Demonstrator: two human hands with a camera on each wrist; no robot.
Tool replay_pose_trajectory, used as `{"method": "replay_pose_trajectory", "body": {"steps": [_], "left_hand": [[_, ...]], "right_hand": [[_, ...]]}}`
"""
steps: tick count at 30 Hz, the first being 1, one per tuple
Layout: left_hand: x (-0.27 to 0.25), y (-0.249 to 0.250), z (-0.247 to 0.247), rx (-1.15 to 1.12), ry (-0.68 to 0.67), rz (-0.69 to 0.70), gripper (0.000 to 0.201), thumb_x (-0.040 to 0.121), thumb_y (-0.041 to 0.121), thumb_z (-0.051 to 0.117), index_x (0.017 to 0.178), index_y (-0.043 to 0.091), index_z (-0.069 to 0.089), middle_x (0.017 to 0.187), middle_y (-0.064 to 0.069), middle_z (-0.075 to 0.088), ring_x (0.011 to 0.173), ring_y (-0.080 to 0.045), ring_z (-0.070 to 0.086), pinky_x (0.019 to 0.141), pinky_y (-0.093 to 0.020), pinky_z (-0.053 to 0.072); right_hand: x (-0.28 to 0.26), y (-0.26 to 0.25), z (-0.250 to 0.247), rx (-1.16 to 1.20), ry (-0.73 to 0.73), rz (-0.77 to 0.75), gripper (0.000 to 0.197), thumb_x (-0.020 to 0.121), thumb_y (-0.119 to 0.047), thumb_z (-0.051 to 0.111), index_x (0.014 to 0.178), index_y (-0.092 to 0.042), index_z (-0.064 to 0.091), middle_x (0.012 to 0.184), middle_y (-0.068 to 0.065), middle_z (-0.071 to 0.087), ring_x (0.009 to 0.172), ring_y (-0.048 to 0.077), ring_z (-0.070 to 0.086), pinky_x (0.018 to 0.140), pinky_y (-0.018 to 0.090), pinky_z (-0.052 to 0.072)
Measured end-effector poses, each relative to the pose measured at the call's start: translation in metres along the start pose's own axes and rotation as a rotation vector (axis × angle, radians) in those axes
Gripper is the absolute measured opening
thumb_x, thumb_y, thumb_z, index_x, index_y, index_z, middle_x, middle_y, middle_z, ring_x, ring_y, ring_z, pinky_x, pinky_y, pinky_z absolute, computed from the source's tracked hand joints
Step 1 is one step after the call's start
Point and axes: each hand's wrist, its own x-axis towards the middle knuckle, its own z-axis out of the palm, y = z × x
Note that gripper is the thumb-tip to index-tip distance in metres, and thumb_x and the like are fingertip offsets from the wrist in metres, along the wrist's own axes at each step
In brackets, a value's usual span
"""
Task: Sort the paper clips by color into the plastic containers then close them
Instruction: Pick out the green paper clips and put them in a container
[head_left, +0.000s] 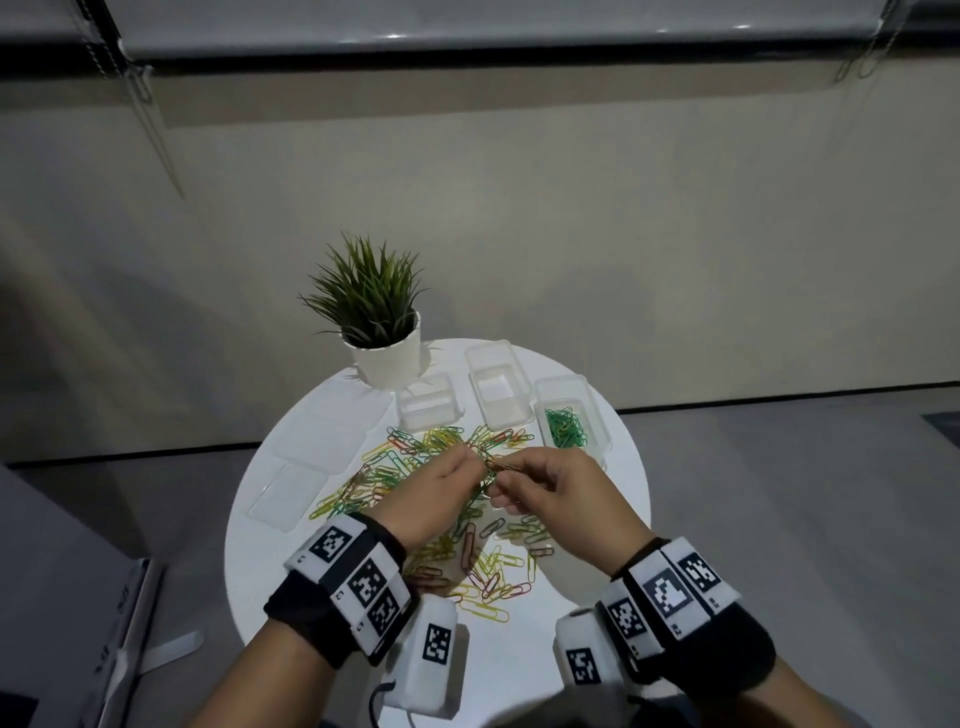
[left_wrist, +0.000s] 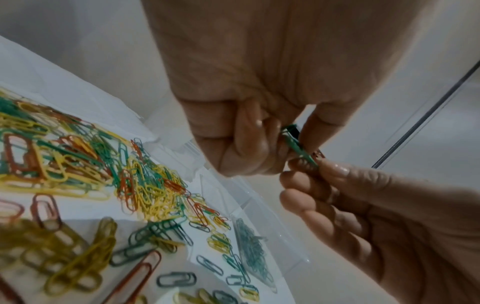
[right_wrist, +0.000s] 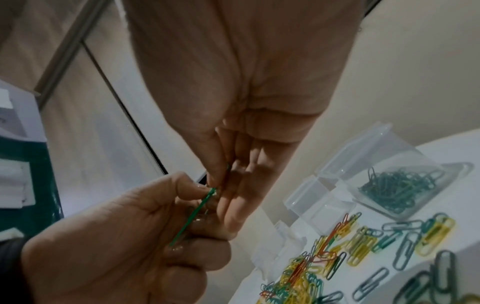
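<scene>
Both hands hover above a mixed pile of green, yellow and red paper clips (head_left: 415, 467) on the round white table (head_left: 613, 493). My left hand (head_left: 474, 460) and right hand (head_left: 500, 480) meet fingertip to fingertip, and both pinch one green paper clip (left_wrist: 298, 144). A reddish clip (left_wrist: 319, 154) shows right beside it; whether the two are hooked together I cannot tell. In the right wrist view the green clip (right_wrist: 197, 211) runs from the right hand's fingertips (right_wrist: 217, 183) down into the left hand (right_wrist: 197, 197). Three open plastic containers stand behind the pile; the right container (head_left: 597, 415) holds green clips, the middle container (head_left: 498, 384) and the left container (head_left: 428, 410) look bare.
Clear lids (head_left: 291, 493) lie flat on the table's left side. A potted plant (head_left: 374, 322) stands at the back left. More loose clips (head_left: 488, 577) are scattered near the front edge, under my wrists. A box (head_left: 104, 649) sits on the floor at left.
</scene>
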Motion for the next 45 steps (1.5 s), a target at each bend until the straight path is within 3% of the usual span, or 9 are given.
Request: {"method": "replay_pose_trajectory", "body": {"steps": [5, 12, 17, 21, 25, 30, 37, 41, 45], "left_hand": [[-0.004, -0.004, 0.005, -0.135, 0.022, -0.027, 0.028, 0.102, 0.017, 0.032, 0.075, 0.015, 0.042, 0.061, 0.006, 0.037, 0.047, -0.006, 0.034, 0.05, -0.024, 0.026], [-0.006, -0.008, 0.013, -0.388, 0.077, -0.088, 0.014, 0.101, 0.017, 0.038, 0.092, 0.011, 0.048, 0.065, 0.001, 0.054, 0.04, -0.008, 0.032, 0.038, -0.017, 0.025], [-0.003, -0.012, 0.011, -0.277, 0.144, -0.012, 0.027, 0.099, 0.011, 0.038, 0.089, 0.02, 0.061, 0.059, 0.004, 0.049, 0.039, -0.003, 0.031, 0.045, -0.021, 0.023], [-0.003, -0.014, 0.009, -0.18, 0.218, 0.035, 0.03, 0.099, 0.016, 0.04, 0.082, 0.02, 0.063, 0.06, 0.004, 0.047, 0.04, -0.002, 0.035, 0.048, -0.024, 0.026], [-0.003, -0.017, 0.011, -0.109, 0.258, 0.112, 0.03, 0.097, 0.026, 0.05, 0.068, 0.019, 0.054, 0.059, 0.013, 0.048, 0.053, -0.005, 0.041, 0.057, -0.027, 0.032], [-0.001, -0.021, 0.01, -0.143, 0.233, 0.092, 0.03, 0.097, 0.025, 0.05, 0.069, 0.016, 0.05, 0.057, 0.01, 0.044, 0.042, 0.0, 0.035, 0.05, -0.026, 0.027], [-0.007, -0.02, 0.006, -0.145, 0.187, 0.074, 0.027, 0.098, 0.023, 0.049, 0.072, 0.014, 0.051, 0.049, 0.015, 0.041, 0.039, 0.002, 0.035, 0.048, -0.024, 0.026], [-0.01, -0.016, 0.006, -0.153, 0.15, 0.091, 0.026, 0.098, 0.023, 0.049, 0.074, 0.015, 0.052, 0.048, 0.016, 0.042, 0.04, 0.002, 0.036, 0.048, -0.022, 0.027], [-0.012, -0.014, 0.005, -0.173, 0.146, 0.09, 0.025, 0.098, 0.025, 0.049, 0.075, 0.014, 0.053, 0.057, 0.011, 0.04, 0.043, 0.0, 0.034, 0.049, -0.022, 0.027]], "right_hand": [[-0.002, 0.002, -0.001, 0.182, 0.006, 0.075, 0.021, 0.097, -0.003, 0.05, 0.1, -0.014, 0.067, 0.075, 0.0, 0.072, 0.07, 0.01, 0.068, 0.069, 0.02, 0.056], [-0.005, 0.004, 0.006, 0.06, -0.01, 0.079, 0.024, 0.098, -0.007, 0.048, 0.09, -0.021, 0.067, 0.07, 0.001, 0.063, 0.064, 0.01, 0.059, 0.068, 0.022, 0.054], [-0.006, 0.01, 0.007, 0.017, -0.017, 0.076, 0.025, 0.098, -0.007, 0.047, 0.106, -0.017, 0.068, 0.072, 0.001, 0.066, 0.067, 0.01, 0.063, 0.068, 0.023, 0.055], [-0.009, 0.009, 0.009, 0.07, -0.011, 0.075, 0.025, 0.099, -0.007, 0.044, 0.099, -0.023, 0.062, 0.076, 0.008, 0.069, 0.07, 0.016, 0.068, 0.072, 0.031, 0.058], [-0.011, 0.006, 0.01, 0.108, -0.016, 0.102, 0.014, 0.1, -0.009, 0.042, 0.093, -0.018, 0.05, 0.079, 0.011, 0.071, 0.068, 0.016, 0.067, 0.069, 0.034, 0.057], [-0.009, 0.007, 0.009, 0.147, 0.014, 0.129, 0.015, 0.1, -0.007, 0.041, 0.089, -0.013, 0.05, 0.077, 0.009, 0.067, 0.067, 0.014, 0.065, 0.067, 0.034, 0.056], [-0.007, 0.0, 0.001, 0.667, 0.115, 0.236, 0.007, 0.093, 0.002, 0.053, 0.088, 0.001, 0.057, 0.098, 0.019, 0.071, 0.08, 0.022, 0.071, 0.074, 0.028, 0.06], [-0.008, -0.001, 0.0, 0.793, 0.109, 0.235, 0.003, 0.092, 0.001, 0.054, 0.091, 0.002, 0.056, 0.088, 0.018, 0.071, 0.074, 0.021, 0.071, 0.07, 0.024, 0.06], [-0.01, 0.0, 0.001, 0.657, 0.116, 0.188, 0.003, 0.09, 0.002, 0.056, 0.092, 0.001, 0.058, 0.078, 0.016, 0.067, 0.065, 0.017, 0.068, 0.066, 0.023, 0.058]]}}
